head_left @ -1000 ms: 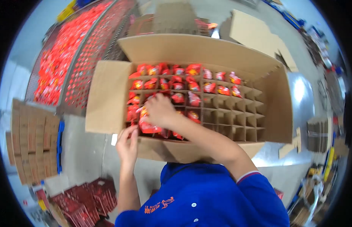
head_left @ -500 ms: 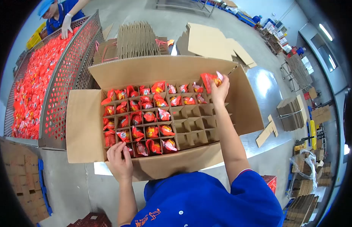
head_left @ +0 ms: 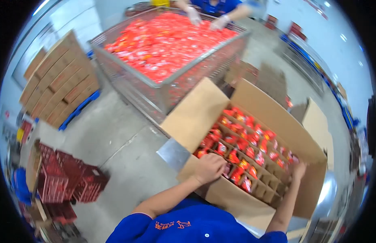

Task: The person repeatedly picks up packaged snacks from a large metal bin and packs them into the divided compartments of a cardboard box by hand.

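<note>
A cardboard box (head_left: 248,202) stands open before me, its inside split into cells by a cardboard divider (head_left: 265,178). Many cells hold red wrapped packets (head_left: 233,157) with printed wrappers; several cells at the near right are bare. My left hand (head_left: 212,167) lies over the box's near left edge, fingers bent and close together above the packets, hiding what is under them. At the far right end of the divider is my right hand (head_left: 298,171), its blurred fingertips by a red packet (head_left: 292,158); whether they grip it is unclear.
Beyond the box's left flap (head_left: 196,117) stands a large perforated metal bin (head_left: 163,95) heaped with red packets. A co-worker's gloved hands (head_left: 206,20) reach into it. Stacked cartons (head_left: 60,83), dark red crates (head_left: 70,174) and cardboard sheets (head_left: 319,125) stand around.
The view has swung left, so the bin and co-worker are now at upper centre. My right hand has lowered a red packet toward the far right cells. My left hand's fingers are more bent.
</note>
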Tool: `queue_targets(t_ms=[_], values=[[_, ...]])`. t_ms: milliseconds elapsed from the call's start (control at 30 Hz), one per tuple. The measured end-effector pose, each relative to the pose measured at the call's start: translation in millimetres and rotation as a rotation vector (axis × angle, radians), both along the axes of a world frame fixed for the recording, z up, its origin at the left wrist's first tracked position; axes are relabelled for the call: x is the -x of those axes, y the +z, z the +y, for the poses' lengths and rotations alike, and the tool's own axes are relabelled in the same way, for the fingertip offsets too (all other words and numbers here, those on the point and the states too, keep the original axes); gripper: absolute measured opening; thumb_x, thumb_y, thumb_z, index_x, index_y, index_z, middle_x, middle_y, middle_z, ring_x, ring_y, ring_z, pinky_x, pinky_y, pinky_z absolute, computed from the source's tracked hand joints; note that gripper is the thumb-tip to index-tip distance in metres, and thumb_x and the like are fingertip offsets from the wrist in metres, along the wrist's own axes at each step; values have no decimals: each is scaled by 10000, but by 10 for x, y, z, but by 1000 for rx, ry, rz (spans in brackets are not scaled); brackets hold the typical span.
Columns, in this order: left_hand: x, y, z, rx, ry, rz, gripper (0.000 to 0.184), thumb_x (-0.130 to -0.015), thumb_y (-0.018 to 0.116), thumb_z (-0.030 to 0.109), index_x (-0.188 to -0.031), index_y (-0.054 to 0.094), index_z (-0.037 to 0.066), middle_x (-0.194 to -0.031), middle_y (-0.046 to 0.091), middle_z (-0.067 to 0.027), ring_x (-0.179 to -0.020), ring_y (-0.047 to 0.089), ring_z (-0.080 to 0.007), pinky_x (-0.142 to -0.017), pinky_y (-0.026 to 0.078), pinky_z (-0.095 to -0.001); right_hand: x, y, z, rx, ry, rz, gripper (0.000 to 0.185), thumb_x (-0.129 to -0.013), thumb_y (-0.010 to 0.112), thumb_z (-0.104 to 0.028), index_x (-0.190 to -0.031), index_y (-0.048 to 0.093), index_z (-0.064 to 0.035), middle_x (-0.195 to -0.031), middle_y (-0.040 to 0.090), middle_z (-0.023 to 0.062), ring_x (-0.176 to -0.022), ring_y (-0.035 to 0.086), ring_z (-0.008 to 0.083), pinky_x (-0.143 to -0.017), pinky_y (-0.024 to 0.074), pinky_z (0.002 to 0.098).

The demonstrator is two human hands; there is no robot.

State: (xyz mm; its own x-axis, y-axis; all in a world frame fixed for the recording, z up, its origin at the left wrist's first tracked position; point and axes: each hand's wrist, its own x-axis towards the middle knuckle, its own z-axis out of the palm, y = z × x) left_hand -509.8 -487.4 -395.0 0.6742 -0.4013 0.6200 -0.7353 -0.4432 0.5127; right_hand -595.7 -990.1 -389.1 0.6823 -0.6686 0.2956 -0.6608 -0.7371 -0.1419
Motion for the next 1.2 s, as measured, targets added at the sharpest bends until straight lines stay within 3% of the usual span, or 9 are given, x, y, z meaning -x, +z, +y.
queue_targets(t_ms=[267,433,533,600,667,833,900,1100,1200], values=[[55,29,59,31,9,49,84,-803,725,140,-884,699,136,-933,664,3,-915,623,-200,-774,494,-368,-244,-37,-414,-80,91,283,357,-904,640,-357,-943,716,-11,-867,678,285,-884,673,453,-798,525,540],[3,228,458,66,-186,118,176,-845,707,129,-1019,714,109,-1028,666,-48,-964,631,-251,-854,520,-379,-152,-122,-641,-140,84,253,394,-912,633,-386,-927,730,-5,-913,683,283,-926,669,449,-812,524,524],[-1,376,1009,98,-87,168,201,-856,698,106,-1057,717,107,-1074,674,-68,-953,656,-270,-838,544,-376,-292,621,204,-100,35,158,313,-912,671,-283,-1011,722,10,-943,699,268,-915,693,410,-817,539,474],[-93,447,1534,134,-17,195,219,-863,691,82,-1079,721,94,-1103,676,-94,-941,674,-260,-817,564,-365,-408,752,429,-213,263,-260,291,-944,661,-196,-1133,684,25,-994,722,205,-913,711,297,-823,541,398],[-226,542,2081,167,116,217,219,-869,676,36,-1081,721,69,-1078,674,-105,-940,676,-223,-804,568,-338,-677,1175,1113,-234,322,-318,304,-993,603,-118,-1258,621,29,-1051,708,128,-967,670,181,-851,522,320],[-759,677,3423,310,318,170,222,-875,665,-15,-1081,720,46,-1064,663,-109,-808,649,-167,-686,538,-274,-1281,1878,3100,-321,441,-568,348,-1005,559,-43,-1350,578,-7,-1161,668,91,-1065,632,134,-919,496,289],[-1019,680,3933,318,318,162,214,-877,663,-18,-1075,719,41,-1052,661,-115,-786,633,-160,-669,525,-268,-1585,2071,3847,-444,668,-774,367,-998,560,-35,-1365,573,-27,-1204,654,81,-1063,627,136,-918,494,286],[-1770,1095,4880,238,200,103,219,-868,661,-59,-1060,713,33,-1020,663,-129,-789,632,-166,-663,525,-273,-2708,2928,6043,-301,933,-431,460,-899,680,-68,-1350,590,-95,-1201,657,114,-1010,657,192,-852,530,321],[-2316,1337,5016,234,120,-14,249,-849,666,-87,-1062,709,34,-1022,672,-133,-827,652,-190,-670,532,-275,-3463,2894,6602,64,1101,-125,381,-906,671,-249,-1251,616,-97,-1160,650,147,-1045,658,327,-831,550,441]])
